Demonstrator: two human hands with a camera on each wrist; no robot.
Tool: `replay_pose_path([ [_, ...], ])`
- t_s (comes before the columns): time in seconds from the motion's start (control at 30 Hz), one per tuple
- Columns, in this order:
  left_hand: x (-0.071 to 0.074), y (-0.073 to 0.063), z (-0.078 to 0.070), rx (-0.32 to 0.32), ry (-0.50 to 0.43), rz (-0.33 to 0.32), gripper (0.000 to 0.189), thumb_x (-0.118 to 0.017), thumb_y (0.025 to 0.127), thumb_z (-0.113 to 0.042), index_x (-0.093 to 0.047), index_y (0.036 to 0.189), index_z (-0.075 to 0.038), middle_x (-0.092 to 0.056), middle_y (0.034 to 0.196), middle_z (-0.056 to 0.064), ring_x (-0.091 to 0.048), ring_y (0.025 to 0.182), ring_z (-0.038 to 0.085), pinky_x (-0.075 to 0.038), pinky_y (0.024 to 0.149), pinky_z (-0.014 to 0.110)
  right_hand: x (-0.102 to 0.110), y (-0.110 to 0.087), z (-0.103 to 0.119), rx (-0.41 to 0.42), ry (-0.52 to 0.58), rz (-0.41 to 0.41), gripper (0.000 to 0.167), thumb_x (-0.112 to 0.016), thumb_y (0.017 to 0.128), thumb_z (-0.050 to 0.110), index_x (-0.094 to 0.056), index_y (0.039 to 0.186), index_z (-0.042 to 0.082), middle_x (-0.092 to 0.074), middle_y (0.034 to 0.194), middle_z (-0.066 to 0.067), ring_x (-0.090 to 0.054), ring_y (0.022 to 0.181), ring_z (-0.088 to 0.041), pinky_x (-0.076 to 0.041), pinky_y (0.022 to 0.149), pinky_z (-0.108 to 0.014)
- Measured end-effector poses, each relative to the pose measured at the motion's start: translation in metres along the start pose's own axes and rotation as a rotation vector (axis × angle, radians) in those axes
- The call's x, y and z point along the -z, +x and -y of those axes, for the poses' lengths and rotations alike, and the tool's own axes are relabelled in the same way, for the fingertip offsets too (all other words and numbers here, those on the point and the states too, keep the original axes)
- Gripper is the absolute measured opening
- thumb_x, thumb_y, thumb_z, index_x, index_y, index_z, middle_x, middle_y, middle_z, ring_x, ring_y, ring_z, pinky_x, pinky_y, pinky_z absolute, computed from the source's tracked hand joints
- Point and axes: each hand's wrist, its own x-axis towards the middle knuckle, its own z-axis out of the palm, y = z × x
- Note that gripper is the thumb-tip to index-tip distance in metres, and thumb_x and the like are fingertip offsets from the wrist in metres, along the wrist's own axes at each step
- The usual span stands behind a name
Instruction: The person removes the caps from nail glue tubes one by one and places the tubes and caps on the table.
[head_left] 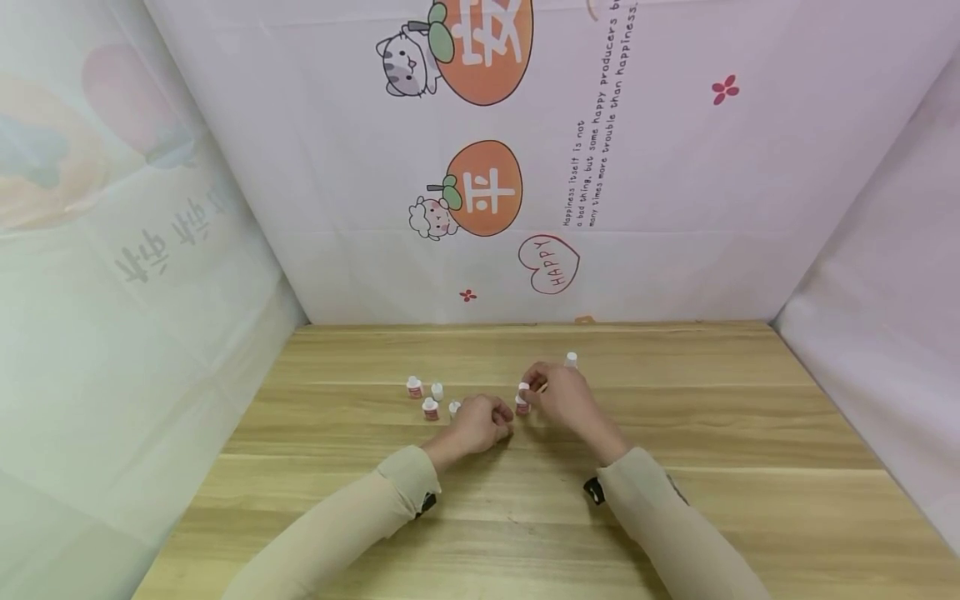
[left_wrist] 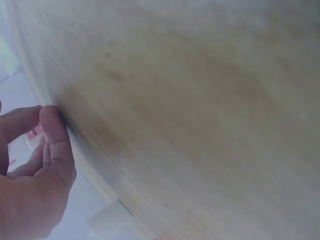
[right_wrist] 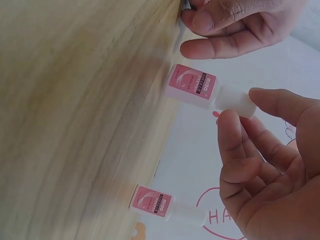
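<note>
Just right of the middle of the table, my right hand (head_left: 564,393) pinches the white cap of a small nail glue bottle (right_wrist: 192,86) between thumb and fingertips. The bottle stands upright, its pink label showing. My left hand (head_left: 478,423) is low at the table to the left of that bottle, its fingers loosely bent and nothing in them. In the right wrist view, the left fingertips (right_wrist: 196,48) are close beside the bottle's base. Behind the right hand stands another nail glue bottle (right_wrist: 152,202) with a white cap.
Left of my left hand stand two pink-labelled bottles, one farther back (head_left: 415,387) and one nearer (head_left: 431,409). Beside them are a small white piece (head_left: 437,391) with a narrow top and a similar white piece (head_left: 454,407), partly hidden by the left hand. Printed cloth (head_left: 645,250) hangs behind the wooden table (head_left: 675,417).
</note>
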Motion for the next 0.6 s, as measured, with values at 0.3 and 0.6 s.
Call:
replay_pose_path([
  [0.3, -0.0029, -0.0009, 0.0007, 0.069, -0.082, -0.005, 0.015, -0.074, 0.087, -0.011, -0.073, 0.102, -0.007, -0.072, 0.084, 0.002, -0.062, 0.071, 0.010, -0.052, 0.063, 0.023, -0.0029, -0.0054, 0.0051, -0.016, 0.014, 0.046, 0.010, -0.076, 0.087, 0.022, -0.070, 0.092, 0.016, -0.070, 0.083, 0.005, -0.062, 0.075, -0.010, -0.049, 0.070, -0.030],
  [0.6, -0.0033, 0.0030, 0.0011, 0.075, -0.144, -0.010, 0.019, -0.069, 0.089, -0.007, -0.070, 0.106, -0.003, -0.069, 0.072, 0.001, -0.059, 0.054, 0.008, -0.050, 0.052, 0.022, -0.0019, -0.0067, 0.0090, 0.003, -0.018, 0.038, 0.009, -0.076, 0.087, 0.023, -0.069, 0.088, 0.018, -0.069, 0.081, 0.006, -0.060, 0.072, -0.009, -0.048, 0.068, -0.031],
])
